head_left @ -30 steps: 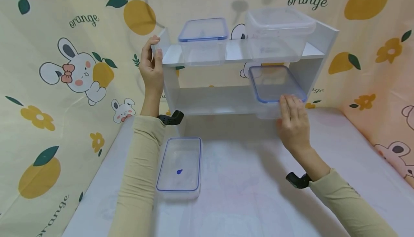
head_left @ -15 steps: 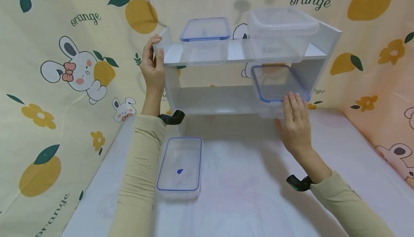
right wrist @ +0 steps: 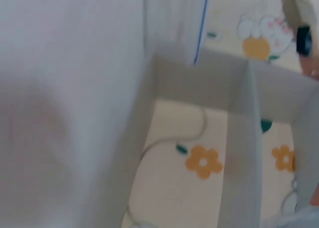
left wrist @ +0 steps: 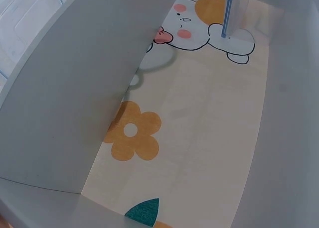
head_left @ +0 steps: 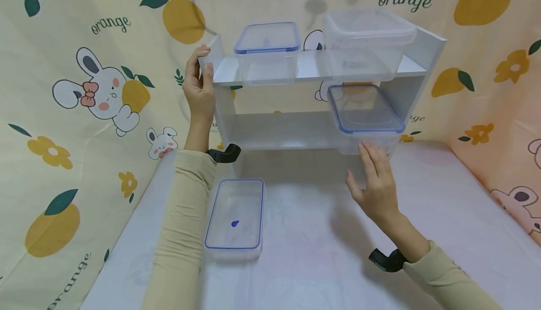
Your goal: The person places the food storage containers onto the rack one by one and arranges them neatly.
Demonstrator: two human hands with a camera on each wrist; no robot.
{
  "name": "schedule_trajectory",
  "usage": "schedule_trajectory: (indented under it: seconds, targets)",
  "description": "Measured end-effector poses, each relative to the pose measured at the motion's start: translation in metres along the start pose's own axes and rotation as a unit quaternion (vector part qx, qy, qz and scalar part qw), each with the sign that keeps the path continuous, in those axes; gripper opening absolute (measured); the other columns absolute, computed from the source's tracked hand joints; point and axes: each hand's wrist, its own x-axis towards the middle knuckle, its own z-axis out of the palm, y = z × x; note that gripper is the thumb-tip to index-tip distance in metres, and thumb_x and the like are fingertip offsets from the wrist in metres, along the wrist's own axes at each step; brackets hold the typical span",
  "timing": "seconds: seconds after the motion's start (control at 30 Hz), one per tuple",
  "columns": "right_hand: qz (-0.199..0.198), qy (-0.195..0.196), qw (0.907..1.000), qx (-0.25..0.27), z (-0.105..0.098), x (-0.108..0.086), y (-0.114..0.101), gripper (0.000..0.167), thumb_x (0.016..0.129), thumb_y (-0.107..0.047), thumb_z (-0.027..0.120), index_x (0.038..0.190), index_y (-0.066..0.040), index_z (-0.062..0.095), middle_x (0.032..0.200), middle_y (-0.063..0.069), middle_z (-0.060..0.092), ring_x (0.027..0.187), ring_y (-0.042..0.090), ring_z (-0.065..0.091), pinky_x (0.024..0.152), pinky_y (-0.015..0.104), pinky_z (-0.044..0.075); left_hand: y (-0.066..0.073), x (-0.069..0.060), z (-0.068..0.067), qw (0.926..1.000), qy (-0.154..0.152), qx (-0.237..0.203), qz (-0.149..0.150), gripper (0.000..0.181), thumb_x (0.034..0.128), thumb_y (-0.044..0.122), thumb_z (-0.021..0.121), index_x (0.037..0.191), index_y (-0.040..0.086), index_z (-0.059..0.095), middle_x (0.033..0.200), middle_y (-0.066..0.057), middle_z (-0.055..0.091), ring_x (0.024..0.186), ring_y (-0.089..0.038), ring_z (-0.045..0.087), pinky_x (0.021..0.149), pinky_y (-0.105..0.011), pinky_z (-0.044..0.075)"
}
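Note:
My left hand (head_left: 198, 89) grips the upper left side panel of a white two-tier shelf (head_left: 279, 129), thumb in front and fingers round the edge. On the lower tier at the right sits a clear food container with a blue-edged lid (head_left: 365, 108). Just below its lid, my right hand (head_left: 376, 188) has its fingers extended in front of the container's wall; whether the fingertips touch it I cannot tell. A smaller blue-lidded container (head_left: 268, 54) stands on the upper tier at the left. Beside it at the right is a larger clear container (head_left: 367, 44) with a whitish lid.
Another blue-rimmed container (head_left: 234, 216) lies on the white table (head_left: 313, 253), right of my left forearm. Patterned cloth (head_left: 97, 159) with oranges and rabbits surrounds the table at the back and sides. Through the right wrist view, a grey cable (right wrist: 174, 138) runs behind the shelf.
My right hand has drawn down and slightly left from the container's lid edge, its thumb spreading away. The container shifted slightly right earlier, along with the view. My left hand keeps its grip.

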Motion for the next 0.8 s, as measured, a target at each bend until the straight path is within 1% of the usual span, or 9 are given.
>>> schedule_trajectory:
  seconds: [0.07, 0.13, 0.3, 0.33, 0.43, 0.5, 0.57, 0.67, 0.8]
  targets:
    - [0.011, -0.008, 0.9997, 0.02, 0.001, -0.002, -0.008, 0.056, 0.079, -0.006, 0.061, 0.131, 0.014, 0.049, 0.128, 0.033, 0.054, 0.121, 0.047, 0.048, 0.123, 0.024, 0.026, 0.0, 0.0, 0.0, 1.0, 0.001, 0.0, -0.001, 0.02, 0.0961, -0.003, 0.045, 0.113, -0.006, 0.055, 0.129, -0.018, 0.056, 0.137, -0.016, 0.046, 0.12, -0.03, 0.035]
    - [0.024, -0.016, 0.9989, 0.037, 0.002, -0.004, -0.015, 0.056, 0.079, -0.006, 0.061, 0.13, 0.014, 0.05, 0.126, 0.033, 0.054, 0.119, 0.047, 0.048, 0.121, 0.018, 0.026, -0.003, 0.001, -0.001, 1.0, 0.002, 0.001, -0.003, 0.02, 0.0962, -0.003, 0.045, 0.113, -0.005, 0.056, 0.129, -0.017, 0.056, 0.137, -0.015, 0.046, 0.119, -0.029, 0.035]
    - [0.06, -0.038, 0.9944, 0.078, 0.004, -0.009, -0.031, 0.059, 0.073, 0.002, 0.065, 0.129, 0.013, 0.051, 0.124, 0.031, 0.055, 0.116, 0.044, 0.049, 0.115, 0.009, 0.028, -0.018, 0.006, -0.005, 1.0, 0.002, 0.005, -0.001, 0.02, 0.0968, -0.001, 0.045, 0.114, -0.001, 0.057, 0.13, -0.014, 0.057, 0.137, -0.013, 0.046, 0.118, -0.027, 0.036]
    - [0.064, -0.042, 0.9936, 0.083, 0.004, -0.01, -0.034, 0.06, 0.071, 0.004, 0.066, 0.129, 0.013, 0.05, 0.124, 0.031, 0.055, 0.115, 0.044, 0.05, 0.114, 0.009, 0.029, -0.019, 0.006, -0.006, 1.0, 0.001, 0.005, 0.0, 0.02, 0.0969, 0.0, 0.045, 0.114, 0.0, 0.057, 0.13, -0.015, 0.056, 0.137, -0.012, 0.046, 0.118, -0.027, 0.036]
    - [0.076, -0.047, 0.991, 0.1, 0.006, -0.013, -0.042, 0.061, 0.069, 0.007, 0.066, 0.128, 0.013, 0.051, 0.122, 0.031, 0.056, 0.113, 0.042, 0.051, 0.112, 0.007, 0.029, -0.014, 0.004, -0.004, 1.0, 0.0, 0.003, 0.0, 0.02, 0.0967, -0.001, 0.045, 0.113, -0.002, 0.056, 0.13, -0.017, 0.056, 0.137, -0.014, 0.046, 0.119, -0.026, 0.035]
    - [0.079, -0.05, 0.9898, 0.107, 0.007, -0.015, -0.045, 0.06, 0.069, 0.007, 0.067, 0.127, 0.014, 0.052, 0.121, 0.031, 0.057, 0.112, 0.042, 0.051, 0.111, 0.006, 0.029, -0.01, 0.002, -0.003, 1.0, -0.001, 0.001, 0.0, 0.02, 0.0965, -0.002, 0.045, 0.113, -0.002, 0.056, 0.131, -0.02, 0.055, 0.137, -0.015, 0.046, 0.12, -0.028, 0.034]
    - [0.082, -0.053, 0.9888, 0.113, 0.009, -0.017, -0.049, 0.059, 0.069, 0.006, 0.067, 0.127, 0.013, 0.052, 0.12, 0.031, 0.058, 0.112, 0.042, 0.052, 0.111, 0.007, 0.029, -0.006, 0.0, -0.002, 1.0, -0.002, -0.003, 0.001, 0.02, 0.0963, -0.002, 0.045, 0.113, -0.005, 0.055, 0.131, -0.021, 0.054, 0.138, -0.016, 0.046, 0.121, -0.031, 0.032]
    - [0.087, -0.059, 0.987, 0.122, 0.012, -0.021, -0.054, 0.059, 0.069, 0.007, 0.069, 0.126, 0.011, 0.054, 0.12, 0.029, 0.061, 0.111, 0.041, 0.055, 0.111, 0.007, 0.03, -0.008, 0.001, -0.002, 1.0, -0.003, -0.006, 0.004, 0.02, 0.0964, -0.002, 0.045, 0.114, -0.006, 0.054, 0.13, -0.021, 0.054, 0.138, -0.016, 0.046, 0.122, -0.036, 0.03]
    - [0.102, -0.073, 0.9832, 0.133, 0.017, -0.027, -0.061, 0.059, 0.069, 0.007, 0.071, 0.126, 0.008, 0.056, 0.12, 0.025, 0.063, 0.11, 0.039, 0.057, 0.109, 0.007, 0.031, -0.012, 0.003, -0.003, 1.0, -0.001, -0.008, 0.004, 0.02, 0.0964, -0.002, 0.045, 0.114, -0.003, 0.055, 0.13, -0.02, 0.054, 0.138, -0.016, 0.045, 0.123, -0.038, 0.029]
